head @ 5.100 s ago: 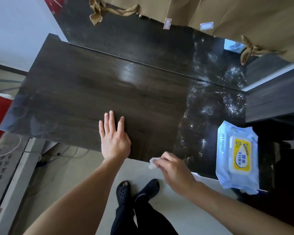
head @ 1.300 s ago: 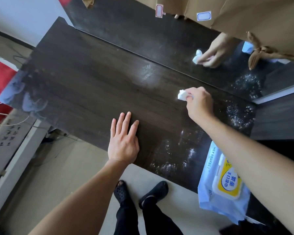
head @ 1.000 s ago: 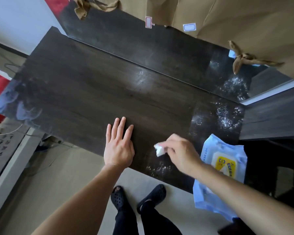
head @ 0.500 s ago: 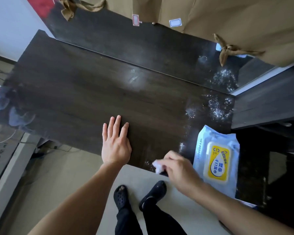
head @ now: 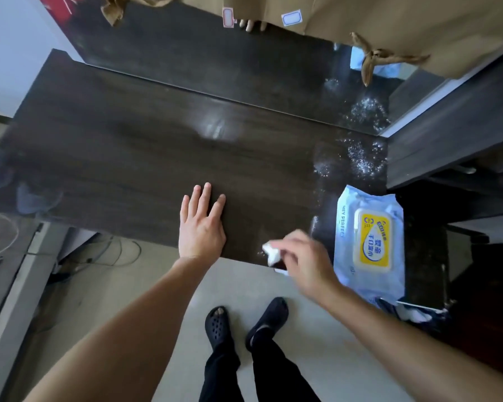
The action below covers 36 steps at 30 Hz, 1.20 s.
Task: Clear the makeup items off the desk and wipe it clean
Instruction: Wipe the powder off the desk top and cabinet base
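The dark wooden desk (head: 134, 158) fills the middle of the view. My left hand (head: 201, 226) lies flat on it near the front edge, fingers straight. My right hand (head: 304, 262) pinches a crumpled white wipe (head: 270, 252) at the desk's front edge, right of my left hand. White wet specks (head: 360, 158) dot the right end of the desk top. A blue pack of wet wipes (head: 369, 242) with a yellow lid lies at the desk's right end, beside my right hand.
A mirror (head: 244, 62) stands along the desk's back edge, with brown paper (head: 404, 24) hung over its top. A dark shelf unit (head: 462, 126) adjoins on the right. Cables (head: 111, 250) lie on the floor under the desk's left part.
My right hand swept the wipe from the back of the desk to the front edge, and now holds it there. My left hand has stayed flat on the desk.
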### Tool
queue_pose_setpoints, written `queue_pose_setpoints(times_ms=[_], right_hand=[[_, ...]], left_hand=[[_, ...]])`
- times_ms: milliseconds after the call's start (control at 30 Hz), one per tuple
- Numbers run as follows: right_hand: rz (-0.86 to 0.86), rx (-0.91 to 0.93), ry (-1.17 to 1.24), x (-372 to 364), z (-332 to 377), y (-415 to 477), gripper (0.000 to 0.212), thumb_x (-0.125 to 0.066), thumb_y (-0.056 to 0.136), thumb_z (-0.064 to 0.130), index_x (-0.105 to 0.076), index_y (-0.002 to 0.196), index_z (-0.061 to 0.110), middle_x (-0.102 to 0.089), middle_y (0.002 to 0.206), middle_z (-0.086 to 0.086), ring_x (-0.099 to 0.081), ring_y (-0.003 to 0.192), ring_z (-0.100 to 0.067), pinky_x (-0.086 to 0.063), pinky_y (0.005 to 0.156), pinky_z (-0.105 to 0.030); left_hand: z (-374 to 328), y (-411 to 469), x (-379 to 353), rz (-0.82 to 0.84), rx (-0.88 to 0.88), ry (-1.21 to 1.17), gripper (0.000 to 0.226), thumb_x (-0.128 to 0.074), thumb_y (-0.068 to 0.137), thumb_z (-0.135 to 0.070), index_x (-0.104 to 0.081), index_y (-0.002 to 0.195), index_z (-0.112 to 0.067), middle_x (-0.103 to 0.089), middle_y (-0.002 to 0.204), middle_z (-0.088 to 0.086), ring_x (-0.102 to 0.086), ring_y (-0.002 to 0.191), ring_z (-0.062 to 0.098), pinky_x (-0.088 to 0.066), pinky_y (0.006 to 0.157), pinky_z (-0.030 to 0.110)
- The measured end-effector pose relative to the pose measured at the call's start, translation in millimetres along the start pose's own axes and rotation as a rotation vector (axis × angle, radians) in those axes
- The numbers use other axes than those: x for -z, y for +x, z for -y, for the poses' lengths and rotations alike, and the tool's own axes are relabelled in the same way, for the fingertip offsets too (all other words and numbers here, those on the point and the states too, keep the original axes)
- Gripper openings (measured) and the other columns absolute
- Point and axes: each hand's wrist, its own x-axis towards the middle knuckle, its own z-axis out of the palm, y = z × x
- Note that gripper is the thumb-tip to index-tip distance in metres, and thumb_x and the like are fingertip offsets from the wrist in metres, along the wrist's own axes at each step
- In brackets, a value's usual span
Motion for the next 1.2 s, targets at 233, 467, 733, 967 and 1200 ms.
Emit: queue_pose_setpoints(times_ms=[233, 467, 733, 967, 1200], right_hand=[[-0.281, -0.157, -0.216, -9, -15, 101, 0.032, -0.052, 0.086, 0.000, -0.072, 0.106, 0.017, -0.058, 0.097, -0.005, -0.060, 0.089, -0.027, -0.047, 0.078, -0.030], [0.025, 0.034, -0.104, -46, 1, -37, 0.030, -0.052, 0.085, 0.003, -0.075, 0.095, 0.019, -0.051, 0.083, 0.005, -0.049, 0.077, -0.008, -0.035, 0.071, -0.011], [-0.290, -0.229, -0.173, -17, 4, 92, 0.038, -0.047, 0.084, -0.003, -0.073, 0.102, 0.019, -0.062, 0.096, -0.005, -0.060, 0.089, -0.023, -0.037, 0.072, -0.018], [0.042, 0.019, -0.093, -68, 7, -42, 0.034, -0.041, 0.085, 0.022, -0.074, 0.091, 0.023, -0.056, 0.084, 0.002, -0.055, 0.081, -0.015, -0.042, 0.071, -0.021], [-0.090, -0.385, 0.146, 3, -28, -136, 0.023, -0.056, 0.077, 0.018, -0.070, 0.077, 0.036, -0.064, 0.074, 0.011, -0.061, 0.069, -0.001, -0.046, 0.066, -0.016]], left_hand=[[43, -18, 9, -0.085, -0.052, 0.019, 0.051, -0.034, 0.082, -0.010, -0.056, 0.128, -0.004, -0.043, 0.144, 0.021, -0.036, 0.136, 0.036, -0.025, 0.113, 0.047], [45, -20, 8, -0.041, -0.047, 0.048, 0.053, -0.035, 0.081, -0.013, -0.055, 0.129, -0.005, -0.041, 0.145, 0.021, -0.033, 0.137, 0.036, -0.020, 0.114, 0.047], [47, -19, 6, -0.082, -0.069, 0.048, 0.052, -0.034, 0.082, -0.013, -0.056, 0.128, -0.006, -0.042, 0.144, 0.020, -0.035, 0.137, 0.036, -0.022, 0.114, 0.048], [52, -19, 4, -0.086, -0.063, 0.033, 0.052, -0.034, 0.082, -0.015, -0.056, 0.128, -0.006, -0.042, 0.145, 0.020, -0.034, 0.137, 0.035, -0.020, 0.114, 0.047], [30, -16, 17, -0.011, 0.075, -0.002, 0.044, -0.044, 0.078, -0.012, -0.061, 0.118, -0.001, -0.047, 0.138, 0.024, -0.039, 0.131, 0.042, -0.028, 0.107, 0.055]])
